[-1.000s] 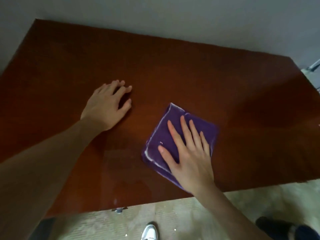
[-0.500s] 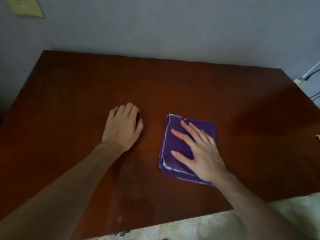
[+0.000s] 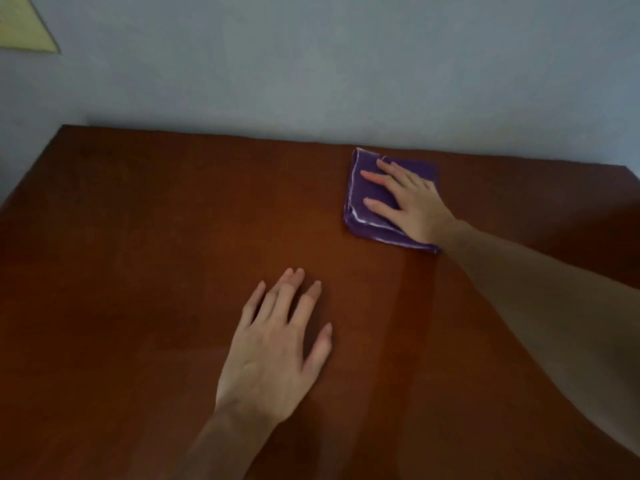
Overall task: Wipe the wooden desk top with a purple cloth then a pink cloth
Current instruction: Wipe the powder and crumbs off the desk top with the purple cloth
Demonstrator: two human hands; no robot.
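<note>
We see two hands: the left hand (image 3: 277, 355) and the right hand (image 3: 412, 206). We count one purple cloth (image 3: 367, 216), one wooden desk (image 3: 138, 271) and one yellow paper (image 3: 24, 26) far left.

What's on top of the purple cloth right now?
The right hand lies flat on the purple cloth, fingers spread, pressing it to the wooden desk top near the far edge. The cloth's part beneath the palm is hidden.

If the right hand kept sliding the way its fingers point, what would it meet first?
The right hand, flat on the folded purple cloth, points toward the wooden desk top's far edge; beyond that likely the grey-blue wall, though depth is unclear.
</note>
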